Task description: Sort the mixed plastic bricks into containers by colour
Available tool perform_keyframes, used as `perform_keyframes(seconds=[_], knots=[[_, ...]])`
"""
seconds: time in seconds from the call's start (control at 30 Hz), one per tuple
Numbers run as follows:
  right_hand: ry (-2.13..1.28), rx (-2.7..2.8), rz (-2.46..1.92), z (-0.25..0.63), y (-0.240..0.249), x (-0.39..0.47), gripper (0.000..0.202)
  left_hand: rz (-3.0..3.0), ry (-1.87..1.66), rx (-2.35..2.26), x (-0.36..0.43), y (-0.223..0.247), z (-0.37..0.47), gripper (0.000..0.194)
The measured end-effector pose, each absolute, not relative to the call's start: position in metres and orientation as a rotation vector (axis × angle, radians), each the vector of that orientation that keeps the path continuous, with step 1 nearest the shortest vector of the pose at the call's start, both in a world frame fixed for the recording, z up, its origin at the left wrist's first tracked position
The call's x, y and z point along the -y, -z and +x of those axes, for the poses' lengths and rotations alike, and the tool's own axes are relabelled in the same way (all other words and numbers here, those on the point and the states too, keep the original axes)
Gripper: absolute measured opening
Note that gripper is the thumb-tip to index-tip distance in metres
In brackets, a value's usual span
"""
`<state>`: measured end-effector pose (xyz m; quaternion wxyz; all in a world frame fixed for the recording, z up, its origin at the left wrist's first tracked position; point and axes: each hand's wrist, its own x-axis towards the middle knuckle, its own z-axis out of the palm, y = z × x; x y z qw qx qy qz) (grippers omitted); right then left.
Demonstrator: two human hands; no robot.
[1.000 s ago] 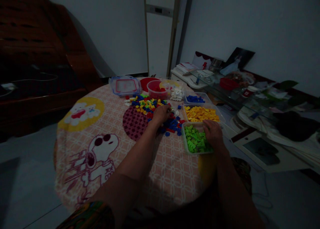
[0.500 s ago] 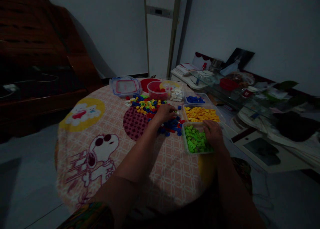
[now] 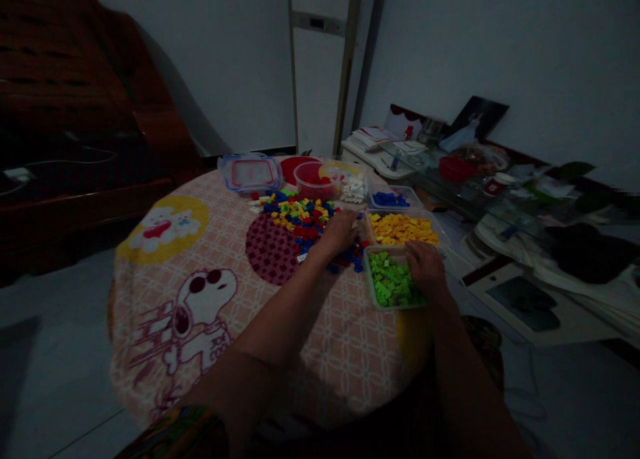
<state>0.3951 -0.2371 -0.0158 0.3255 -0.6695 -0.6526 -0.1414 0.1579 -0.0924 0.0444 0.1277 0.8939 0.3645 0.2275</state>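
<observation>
My left hand is over the right part of a pile of mixed bricks, near the yellow box. Its fingers are bent together, and what they hold is too small and dark to name. My right hand rests at the upper right corner of a clear box of green bricks, its fingers curled over the edge. Behind that stands a box of yellow bricks, and farther back a box with blue bricks. White bricks lie beside a pink round tub.
A clear lidded box with blue edges and a red round lid are at the table's back. The round table has a patterned cloth. On the right, a cluttered glass stand holds papers, a cup and bags.
My left hand has moved a little right, towards the yellow box, uncovering some red and blue bricks. My right hand has stayed at the green box.
</observation>
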Motion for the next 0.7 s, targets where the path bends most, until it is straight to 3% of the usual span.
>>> perform_keyframes(seconds=[0.27, 0.7], knots=[[0.337, 1.696, -1.752, 0.392, 0.013, 0.239, 0.036, 2.586, -0.381, -1.245, 0.08, -0.027, 0.146, 0.036], [0.352, 1.698, -1.737, 0.391, 0.011, 0.238, 0.034, 2.588, -0.391, -1.326, 0.073, -0.012, 0.152, 0.046]])
